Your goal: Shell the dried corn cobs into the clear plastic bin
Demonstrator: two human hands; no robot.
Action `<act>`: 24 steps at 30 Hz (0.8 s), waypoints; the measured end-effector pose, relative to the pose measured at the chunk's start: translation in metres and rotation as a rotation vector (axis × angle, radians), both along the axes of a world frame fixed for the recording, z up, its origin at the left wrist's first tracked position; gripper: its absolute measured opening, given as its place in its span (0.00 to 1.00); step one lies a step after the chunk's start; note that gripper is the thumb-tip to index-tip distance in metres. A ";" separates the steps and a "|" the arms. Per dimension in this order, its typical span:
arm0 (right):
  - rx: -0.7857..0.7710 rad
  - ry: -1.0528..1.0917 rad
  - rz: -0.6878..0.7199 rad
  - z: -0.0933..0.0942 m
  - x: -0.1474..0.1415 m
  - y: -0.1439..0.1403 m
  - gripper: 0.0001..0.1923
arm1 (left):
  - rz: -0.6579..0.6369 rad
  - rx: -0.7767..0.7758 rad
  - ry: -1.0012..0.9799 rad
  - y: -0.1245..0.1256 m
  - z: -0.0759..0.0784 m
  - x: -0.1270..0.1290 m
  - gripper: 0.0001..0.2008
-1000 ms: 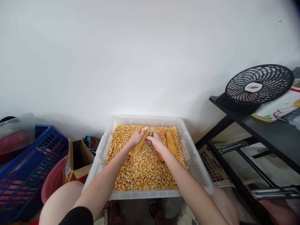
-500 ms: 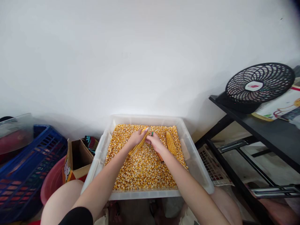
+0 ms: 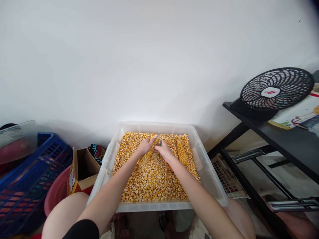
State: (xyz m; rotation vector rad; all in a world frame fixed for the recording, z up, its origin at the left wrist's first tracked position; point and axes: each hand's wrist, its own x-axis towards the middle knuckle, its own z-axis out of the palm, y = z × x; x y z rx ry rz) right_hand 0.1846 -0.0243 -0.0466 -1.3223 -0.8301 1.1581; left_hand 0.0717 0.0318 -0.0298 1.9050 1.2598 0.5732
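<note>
Both hands together over bin (image 3: 206, 172): left hand (image 3: 145, 146) grips cob (image 3: 147, 155), right hand (image 3: 164, 150) clamps green-tipped tool (image 3: 161, 142), mostly hidden

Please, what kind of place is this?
Probably a room in a home, used for shelling maize by hand: a plastic tub of loose kernels stands at a plain white wall, with a small black fan on a side table and a blue crate nearby.

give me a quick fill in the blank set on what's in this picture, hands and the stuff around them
The left hand grips a corn ____ over the tray.
The clear plastic tray is filled with loose corn ____.
A second cob lies in the tray on the ____ side of the right hand.
The fan on the black table is ____ in colour.

Missing words: cob; kernels; right; black
</note>
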 end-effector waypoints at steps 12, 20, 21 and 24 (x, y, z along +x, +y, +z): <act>0.037 0.078 0.130 0.014 0.005 -0.004 0.17 | -0.047 -0.108 -0.139 0.005 0.005 0.000 0.34; 0.027 -0.038 0.032 0.001 -0.001 0.000 0.14 | 0.034 -0.070 -0.156 0.003 0.000 0.002 0.30; 0.032 -0.044 0.024 -0.001 -0.001 0.000 0.14 | 0.034 -0.072 -0.159 0.002 0.000 0.002 0.30; 0.032 -0.085 -0.001 -0.004 0.000 0.001 0.12 | 0.044 -0.069 -0.165 0.000 0.001 0.002 0.28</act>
